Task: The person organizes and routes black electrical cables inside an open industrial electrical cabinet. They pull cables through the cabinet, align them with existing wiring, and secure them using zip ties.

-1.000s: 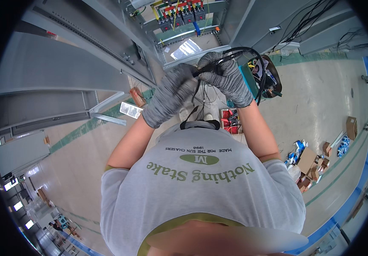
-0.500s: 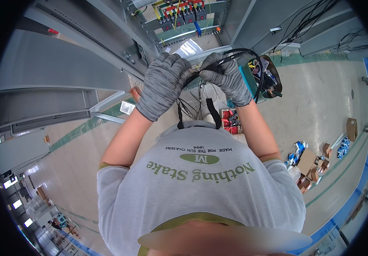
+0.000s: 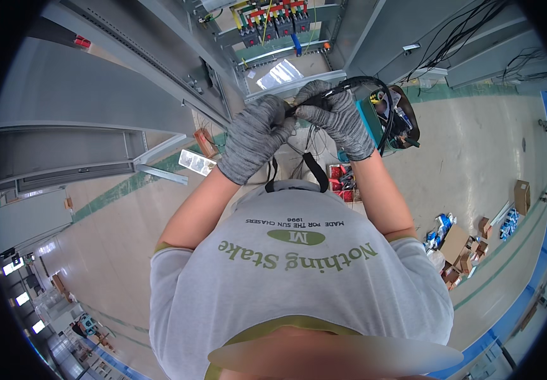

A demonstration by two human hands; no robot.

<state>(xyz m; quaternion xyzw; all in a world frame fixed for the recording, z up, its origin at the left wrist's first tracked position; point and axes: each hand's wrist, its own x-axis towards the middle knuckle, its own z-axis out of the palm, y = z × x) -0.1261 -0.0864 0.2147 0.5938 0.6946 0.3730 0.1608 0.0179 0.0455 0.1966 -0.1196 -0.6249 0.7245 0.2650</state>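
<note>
Both hands wear grey knitted gloves and meet in front of an open grey metal cabinet. My left hand (image 3: 256, 132) is closed, its fingertips gripping the end of a black cable bundle. Close beside it, my right hand (image 3: 337, 120) is closed round the same black cable bundle (image 3: 363, 81), thumb toward the left hand. From the right hand the bundle loops over and down past a teal-sided tool container. Thin dark wires hang below the hands. What exactly lies between the fingertips is hidden by the gloves.
Inside the cabinet are breakers (image 3: 278, 26) with coloured busbars. The open tool container (image 3: 363, 117) stands at the right, a red parts box (image 3: 343, 180) below it. A grey door panel (image 3: 83, 95) extends left. Cardboard boxes (image 3: 456, 242) lie on the floor at right.
My left hand has moved right and slightly down, closing the gap to the right hand. The right hand has stayed nearly in place with the cable bundle.
</note>
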